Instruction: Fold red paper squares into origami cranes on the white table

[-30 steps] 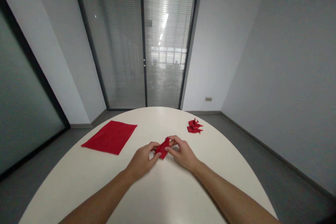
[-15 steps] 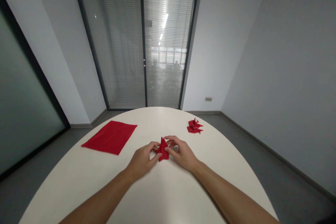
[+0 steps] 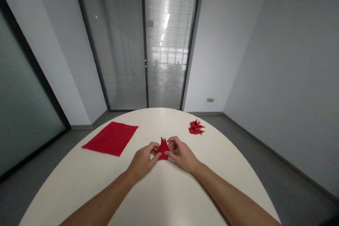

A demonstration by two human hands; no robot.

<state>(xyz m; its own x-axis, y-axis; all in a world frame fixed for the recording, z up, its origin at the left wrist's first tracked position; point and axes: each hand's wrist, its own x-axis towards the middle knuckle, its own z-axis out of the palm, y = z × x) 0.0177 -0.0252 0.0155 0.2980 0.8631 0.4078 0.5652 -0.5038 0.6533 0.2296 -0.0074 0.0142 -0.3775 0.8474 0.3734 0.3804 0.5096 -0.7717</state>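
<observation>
A small red piece of folded origami paper (image 3: 163, 151) is held between my two hands above the middle of the white table. Its narrow points face away from me, and its wider end is toward me. My left hand (image 3: 144, 159) pinches the left edge, with the thumb on the near face and the fingers curled behind. On the right edge, my right hand (image 3: 182, 153) grips in the same way, its thumb lying across the lower right part. The fingertips behind the paper are partly hidden.
Red square sheets (image 3: 112, 138) lie flat on the left of the round white table (image 3: 161, 197). Several folded red paper cranes (image 3: 196, 127) sit clustered at the far right. Beyond the table's curved far edge stands a glass partition with blinds (image 3: 122, 49).
The folded paper has turned to show a broader face with its points more spread apart, and shifted slightly left. My right thumb has moved lower and left on it.
</observation>
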